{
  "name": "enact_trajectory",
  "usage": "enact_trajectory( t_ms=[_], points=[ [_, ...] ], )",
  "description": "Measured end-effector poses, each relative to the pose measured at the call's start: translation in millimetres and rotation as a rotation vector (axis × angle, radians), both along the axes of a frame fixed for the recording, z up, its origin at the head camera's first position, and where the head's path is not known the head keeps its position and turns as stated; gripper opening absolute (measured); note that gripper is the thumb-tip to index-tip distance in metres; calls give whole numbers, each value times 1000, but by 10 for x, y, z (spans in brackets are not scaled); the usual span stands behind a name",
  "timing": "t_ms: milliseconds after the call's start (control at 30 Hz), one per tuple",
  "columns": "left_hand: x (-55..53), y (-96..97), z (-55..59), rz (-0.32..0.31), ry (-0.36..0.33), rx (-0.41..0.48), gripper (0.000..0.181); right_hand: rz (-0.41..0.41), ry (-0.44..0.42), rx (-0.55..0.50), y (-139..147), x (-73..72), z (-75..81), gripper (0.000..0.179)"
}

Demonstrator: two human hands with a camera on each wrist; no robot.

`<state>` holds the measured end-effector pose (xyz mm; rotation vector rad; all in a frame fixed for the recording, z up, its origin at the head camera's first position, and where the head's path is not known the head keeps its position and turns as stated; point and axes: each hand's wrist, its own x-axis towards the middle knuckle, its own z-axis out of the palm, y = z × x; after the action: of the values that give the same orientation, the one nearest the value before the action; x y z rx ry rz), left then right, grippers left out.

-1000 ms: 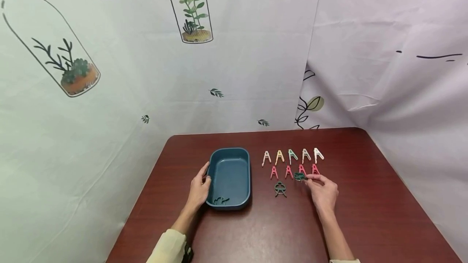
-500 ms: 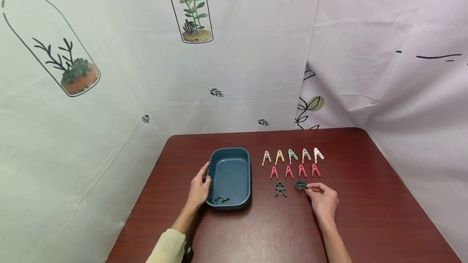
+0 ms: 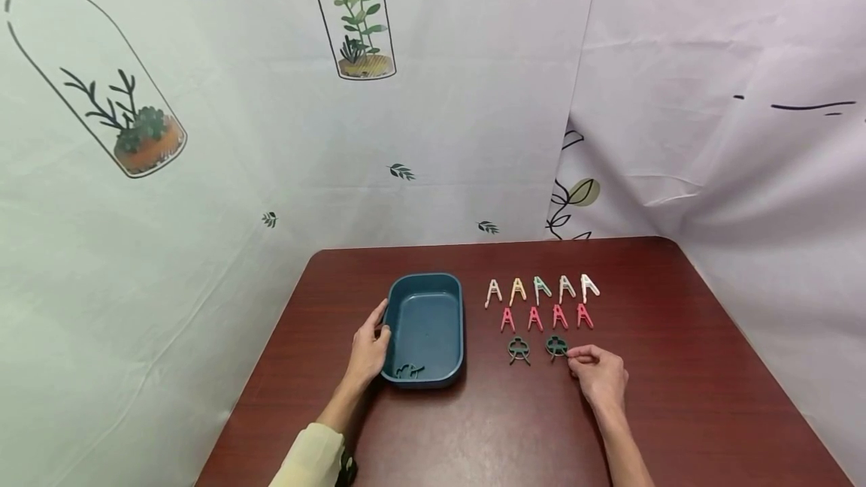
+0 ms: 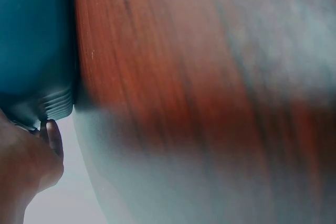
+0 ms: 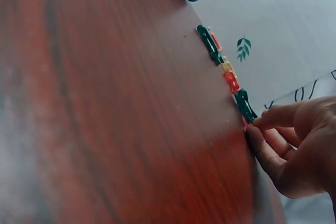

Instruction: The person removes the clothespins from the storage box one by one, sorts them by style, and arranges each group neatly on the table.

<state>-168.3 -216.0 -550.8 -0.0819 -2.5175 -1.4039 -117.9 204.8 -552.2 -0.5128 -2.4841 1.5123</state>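
Observation:
My right hand point(image 3: 600, 378) pinches the leg of a dark green round clip point(image 3: 557, 346) between thumb and fingertips, low over the table, at the right end of the front row. Beside it, to the left, lies a like dark green clip point(image 3: 518, 349). My left hand point(image 3: 369, 346) holds the left side of a blue rectangular tub point(image 3: 462, 322), thumb at the rim and fingers along the outer wall. Inside the tub's near-left corner is another dark green piece point(image 3: 409, 371). The right wrist view shows the pinched green clip point(image 5: 244, 106) edge-on at the fingertips.
Behind the green clips runs a row of small red clothespins point(image 3: 534, 319). Farther back stands a row of pale, yellow and green clothespins point(image 3: 541, 289). The reddish-brown table point(image 3: 501, 427) meets a printed cloth backdrop point(image 3: 440, 119) at its far edge.
My right hand has drawn the green clip toward me, from over the red clothespins down to beside the other green clip, and turned it flatter. My left hand and the tub have stayed put.

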Motion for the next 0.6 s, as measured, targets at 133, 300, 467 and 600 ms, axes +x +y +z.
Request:
enact_trajectory(
  t_ms=[133,300,467,600],
  points=[
    [-3,-4,-10,0,-1,-2,59,9,-4,38,2,4,1,5],
    [-3,-4,-12,2,1,-1,58,6,-8,52,3,2,2,6],
    [-2,-2,-20,5,3,3,58,31,-3,62,12,2,-2,5],
    [1,1,-35,12,27,-12,57,49,-6,64,15,-2,-7,4]
  ],
)
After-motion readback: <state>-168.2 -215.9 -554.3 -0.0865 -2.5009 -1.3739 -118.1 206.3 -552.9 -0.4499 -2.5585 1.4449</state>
